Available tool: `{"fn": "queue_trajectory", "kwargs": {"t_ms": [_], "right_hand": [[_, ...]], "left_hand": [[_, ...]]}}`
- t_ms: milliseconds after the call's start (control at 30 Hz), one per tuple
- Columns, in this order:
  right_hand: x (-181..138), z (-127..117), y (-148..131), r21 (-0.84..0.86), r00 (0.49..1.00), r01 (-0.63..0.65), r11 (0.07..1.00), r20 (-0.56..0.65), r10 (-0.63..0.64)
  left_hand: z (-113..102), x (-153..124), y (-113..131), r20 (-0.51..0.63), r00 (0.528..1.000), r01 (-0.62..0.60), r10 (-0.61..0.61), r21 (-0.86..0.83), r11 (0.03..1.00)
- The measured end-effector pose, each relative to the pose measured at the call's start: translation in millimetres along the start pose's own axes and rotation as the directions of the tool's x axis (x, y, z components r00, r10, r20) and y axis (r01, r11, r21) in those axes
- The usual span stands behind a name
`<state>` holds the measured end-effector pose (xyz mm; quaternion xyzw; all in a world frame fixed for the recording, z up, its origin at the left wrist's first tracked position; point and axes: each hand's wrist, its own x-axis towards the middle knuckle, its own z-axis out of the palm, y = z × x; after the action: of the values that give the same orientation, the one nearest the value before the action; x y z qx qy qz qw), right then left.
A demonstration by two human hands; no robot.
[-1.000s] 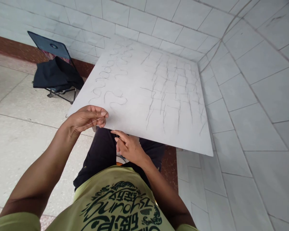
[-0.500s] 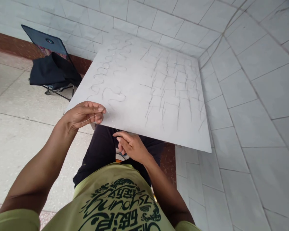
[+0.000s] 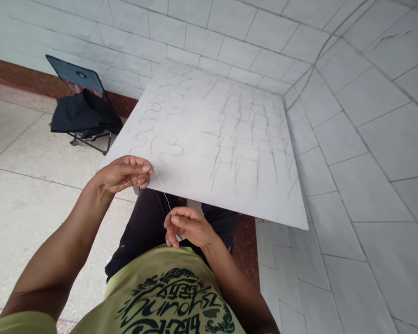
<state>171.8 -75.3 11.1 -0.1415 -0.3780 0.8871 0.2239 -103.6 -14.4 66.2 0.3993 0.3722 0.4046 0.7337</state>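
A thin, pale wire (image 3: pixel 164 189) runs between my two hands, slightly bent along its length. My left hand (image 3: pixel 130 172) pinches it between thumb and fingertips, close to the near left edge of the white board. One loose end of the wire pokes out below my left palm. Lower down, above my lap, my right hand (image 3: pixel 186 226) closes thumb and fingers on the other end. The white board (image 3: pixel 191 171) bears several wavy, dark wire-like lines at the left and a grid of crooked ones at the right; whether they are drawn or laid on cannot be told.
A folding chair (image 3: pixel 76 74) with a dark cloth (image 3: pixel 85 111) over it stands at the left on the pale floor (image 3: pixel 31 208). Tiled walls (image 3: pixel 369 195) enclose the board behind and at right. A cable (image 3: pixel 313 65) runs along the corner.
My right hand has moved down toward my lap, and the wire between the hands now shows a longer stretch. My left hand keeps its pinch. The camera view has shifted slightly.
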Motion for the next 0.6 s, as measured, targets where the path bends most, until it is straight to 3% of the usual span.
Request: {"fn": "queue_trajectory", "kwargs": {"t_ms": [100, 267, 400, 600], "right_hand": [[0.0, -5.5, 8.9, 0.003, 1.0, -0.024, 1.0, -0.01, 0.024], [-0.8, -12.3, 13.9, -0.154, 0.994, 0.07, 0.986, -0.074, -0.083], [-5.2, -17.3, 6.1, -0.328, 0.992, 0.089, 0.94, -0.059, -0.115], [-17.1, -24.8, -16.8, -0.413, 0.996, 0.081, 0.907, 0.006, -0.086]], "left_hand": [[1.1, -0.6, 0.7, 0.003, 1.0, -0.001, 0.001, -0.004, 1.0], [5.9, -0.9, 1.6, 0.008, 1.0, 0.009, -0.009, -0.02, 1.0], [9.0, -0.2, 0.7, -0.001, 1.0, 0.019, -0.019, -0.029, 0.999], [7.8, 0.3, 1.0, -0.003, 1.0, 0.025, -0.025, -0.022, 0.999]]}}
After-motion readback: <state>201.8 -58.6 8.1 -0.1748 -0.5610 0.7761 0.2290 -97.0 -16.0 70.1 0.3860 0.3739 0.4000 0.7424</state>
